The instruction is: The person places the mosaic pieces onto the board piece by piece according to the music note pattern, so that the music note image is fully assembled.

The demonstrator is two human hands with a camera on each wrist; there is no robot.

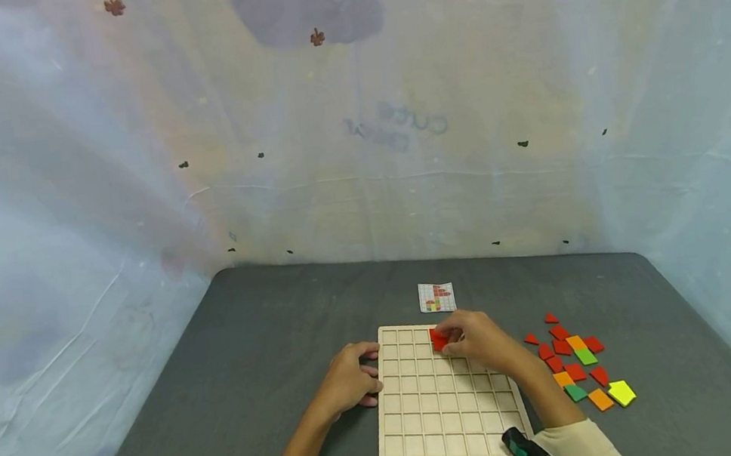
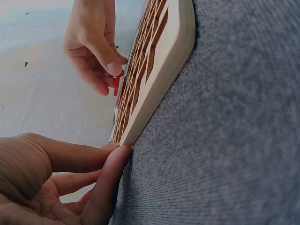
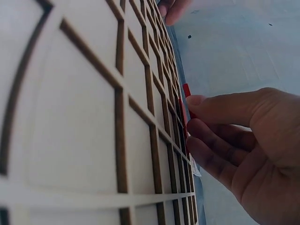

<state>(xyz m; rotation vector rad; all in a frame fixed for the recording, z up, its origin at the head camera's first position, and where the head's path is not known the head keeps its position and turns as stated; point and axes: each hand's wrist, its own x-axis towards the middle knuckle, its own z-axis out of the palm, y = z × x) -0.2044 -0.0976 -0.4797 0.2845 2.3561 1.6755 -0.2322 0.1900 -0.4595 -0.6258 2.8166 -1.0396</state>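
Pale gridded board [image 1: 428, 403] lay on the dark table [image 1: 278, 299], lower middle of the head frame. Right hand [image 1: 478, 336] at the board's far edge: thumb and fingertips pinched a red tile [image 2: 116, 86], held up on edge in both wrist views. A second red piece [image 3: 183, 123] showed close behind it, down at the grid; whether it sat fully in a cell, could not tell, the fingers hid too much. Left hand [image 1: 348, 375] gripped the board's left side, thumb and finger meeting at the rim, seemingly to steady it. Printed card [image 1: 436, 297] just beyond the far edge, near the picture's centre line, with a small red, orange, green and yellow figure on a grid; took it for the pattern being copied. Progress judged very early: every cell in plain sight was bare, the only colour on the board the red under the right hand. Most of the work left, since the loose tiles [image 1: 575, 371], red, orange, green and yellow, lay scattered on the table at lower right of the frame, well apart from the left hand
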